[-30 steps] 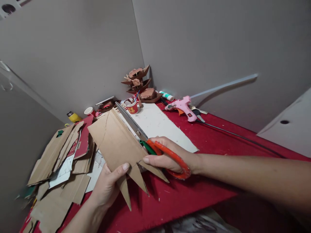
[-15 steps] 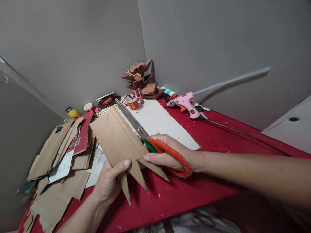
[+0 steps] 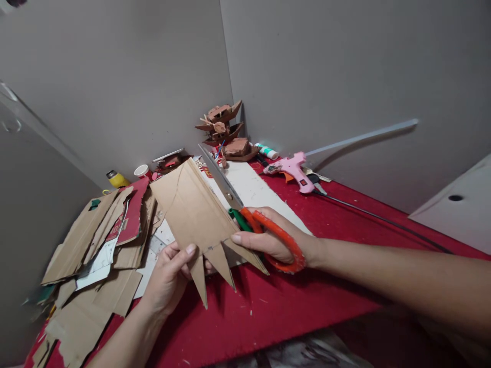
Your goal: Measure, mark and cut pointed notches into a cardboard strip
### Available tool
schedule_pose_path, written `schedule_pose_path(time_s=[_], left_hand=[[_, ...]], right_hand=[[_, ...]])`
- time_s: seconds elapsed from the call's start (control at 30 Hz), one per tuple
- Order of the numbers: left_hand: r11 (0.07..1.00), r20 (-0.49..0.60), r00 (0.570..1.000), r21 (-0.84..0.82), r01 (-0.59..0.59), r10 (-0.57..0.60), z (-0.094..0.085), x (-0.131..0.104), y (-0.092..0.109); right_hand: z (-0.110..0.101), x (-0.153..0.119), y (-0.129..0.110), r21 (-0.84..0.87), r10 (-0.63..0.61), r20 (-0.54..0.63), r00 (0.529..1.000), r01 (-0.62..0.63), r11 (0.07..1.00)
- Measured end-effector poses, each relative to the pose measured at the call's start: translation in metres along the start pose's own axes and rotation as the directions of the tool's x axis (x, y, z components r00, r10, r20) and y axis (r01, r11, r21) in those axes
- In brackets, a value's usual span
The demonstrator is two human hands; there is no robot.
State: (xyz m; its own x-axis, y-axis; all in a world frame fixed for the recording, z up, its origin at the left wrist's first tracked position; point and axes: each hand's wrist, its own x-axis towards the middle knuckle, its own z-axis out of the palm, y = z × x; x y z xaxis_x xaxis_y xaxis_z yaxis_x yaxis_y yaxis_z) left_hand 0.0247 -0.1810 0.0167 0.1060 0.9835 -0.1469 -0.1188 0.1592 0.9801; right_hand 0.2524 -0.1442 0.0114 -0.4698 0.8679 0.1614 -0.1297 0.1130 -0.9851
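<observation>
A brown cardboard piece [image 3: 192, 209] is held up over the table, with pointed strips cut along its near edge and a faint curved line drawn near its upper left. My left hand [image 3: 171, 273] is closed on its lower left corner, thumb on top. Orange-handled scissors [image 3: 278, 240] sit in my right hand [image 3: 274, 232], blades together and pointing away to the upper left. The thumb of that hand also presses the right edge of the cardboard. A green part shows by the scissors' pivot; the fingers beneath the cardboard are mostly hidden.
Cardboard scraps [image 3: 80, 240] are heaped at the left on the red table [image 3: 245, 327]. A pink glue gun [image 3: 293, 171] with a cable lies at the right. Brown model boats [image 3: 222, 125] stand in the far corner, near a white board [image 3: 264, 191] and a yellow bottle [image 3: 117, 179].
The cardboard and both hands have shifted slightly up and to the right. My left thumb has moved left, so a pencil mark near the strips now shows.
</observation>
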Motion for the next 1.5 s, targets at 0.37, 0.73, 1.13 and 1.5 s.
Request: schedule_pose_path(time_s=[0.37, 0.73, 1.13, 1.5], left_hand=[[0.703, 0.102, 0.939, 0.638, -0.314, 0.327, 0.004, 0.013, -0.001], [0.116, 0.31, 0.938, 0.937, -0.329, 0.158, 0.09, 0.07, 0.013], [0.413, 0.368, 0.928, 0.854, -0.315, -0.054, 0.082, 0.027, 0.029], [0.453, 0.481, 0.876, 0.772, -0.445, 0.041, 0.022, -0.102, 0.083]], right_hand=[[-0.044, 0.014, -0.023, -0.391, -0.443, -0.442, 0.78, 0.276, 0.878], [-0.061, 0.025, -0.014, -0.467, -0.557, -0.417, 0.718, 0.356, 0.809], [-0.059, 0.017, -0.026, -0.313, -0.485, -0.461, 0.743, 0.376, 0.872], [-0.049, 0.021, -0.011, 0.045, -0.155, -0.156, 0.976, 0.164, 0.986]])
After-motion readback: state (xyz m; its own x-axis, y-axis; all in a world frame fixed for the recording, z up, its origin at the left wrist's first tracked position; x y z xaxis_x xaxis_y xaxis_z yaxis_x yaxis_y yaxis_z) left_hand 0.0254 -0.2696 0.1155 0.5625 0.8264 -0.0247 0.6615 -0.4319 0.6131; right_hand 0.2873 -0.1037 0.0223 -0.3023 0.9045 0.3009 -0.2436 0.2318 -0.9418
